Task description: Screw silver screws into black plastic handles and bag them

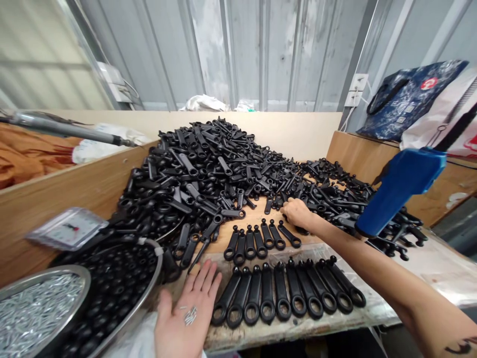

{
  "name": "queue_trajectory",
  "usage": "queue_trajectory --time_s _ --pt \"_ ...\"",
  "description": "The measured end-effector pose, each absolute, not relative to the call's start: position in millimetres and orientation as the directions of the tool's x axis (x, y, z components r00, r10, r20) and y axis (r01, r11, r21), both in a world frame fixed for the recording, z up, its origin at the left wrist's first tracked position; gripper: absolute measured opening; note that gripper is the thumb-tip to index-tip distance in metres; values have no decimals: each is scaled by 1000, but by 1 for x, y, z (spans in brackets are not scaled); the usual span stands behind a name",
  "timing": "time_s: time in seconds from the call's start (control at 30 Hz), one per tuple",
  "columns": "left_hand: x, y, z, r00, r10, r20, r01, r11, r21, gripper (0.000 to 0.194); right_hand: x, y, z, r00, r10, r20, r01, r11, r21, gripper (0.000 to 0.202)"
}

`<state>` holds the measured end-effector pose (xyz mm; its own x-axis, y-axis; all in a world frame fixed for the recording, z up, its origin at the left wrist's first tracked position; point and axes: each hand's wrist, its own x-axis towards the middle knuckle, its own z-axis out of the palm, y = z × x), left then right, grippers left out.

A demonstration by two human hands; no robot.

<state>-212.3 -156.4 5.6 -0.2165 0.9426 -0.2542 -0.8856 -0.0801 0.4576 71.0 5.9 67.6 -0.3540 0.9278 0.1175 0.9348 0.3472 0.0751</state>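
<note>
Mostly, black handles (223,164) lie heaped, just two rows (267,293) neat; left hand (181,328) open under pins (190,316), right hand's (299,214) fingers I can't tell.

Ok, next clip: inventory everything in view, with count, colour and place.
Front-row handles: ten, black, near edge
Back-row handles: seven, black, behind those
Main heap: uncounted, black, centre-left
Second heap: uncounted, black, right
Large bowl: one, metal-rimmed, black pieces inside, left
Small bowl: one, metal, silver pins inside, lower left
Dial: one, white, left
Tool: one, blue, right
Rod-shaped tool: one, grey, upper left
Cloth: orange, far left
Printed bag: one, blue, upper right
Wall: grey metal, back
Left hand: one, palm up, silver pins on it
Right hand: one, beside heaps
</note>
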Motion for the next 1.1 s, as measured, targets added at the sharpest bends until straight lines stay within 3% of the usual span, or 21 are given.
queue_trajectory --time_s 0.27,0.53,0.6,0.73,0.83,0.97,1.03,1.1 --pt "-213 -156 5 -217 946 -239 -872 -78 484 69 99 -5 101 -57 909 413 958 166 -233 24" --pt "-213 -156 6 -207 964 -167 -837 -86 541 68 135 -119 76 67 890 451 790 229 -569 27" --pt "-215 -154 9 -204 965 -164 -833 -83 547 66 148 -158 66 69 862 502 751 286 -595 22" --pt "-219 -149 22 -169 960 -221 -865 -36 500 68 188 -220 58 -94 774 626 797 436 -418 22" --pt "-212 -153 39 -130 975 -181 -888 -33 458 73 219 -239 55 -265 743 615 885 441 -150 31" --pt "-171 -176 65 -61 987 -151 -878 19 479 67 233 -233 41 -543 723 426 839 450 305 32" --pt "-143 -190 71 0 993 -120 -868 60 493 67 229 -226 32 -656 691 305 744 522 418 28" --pt "-115 -203 70 108 983 -149 -874 165 456 67 224 -220 25 -721 655 224 676 598 430 26"
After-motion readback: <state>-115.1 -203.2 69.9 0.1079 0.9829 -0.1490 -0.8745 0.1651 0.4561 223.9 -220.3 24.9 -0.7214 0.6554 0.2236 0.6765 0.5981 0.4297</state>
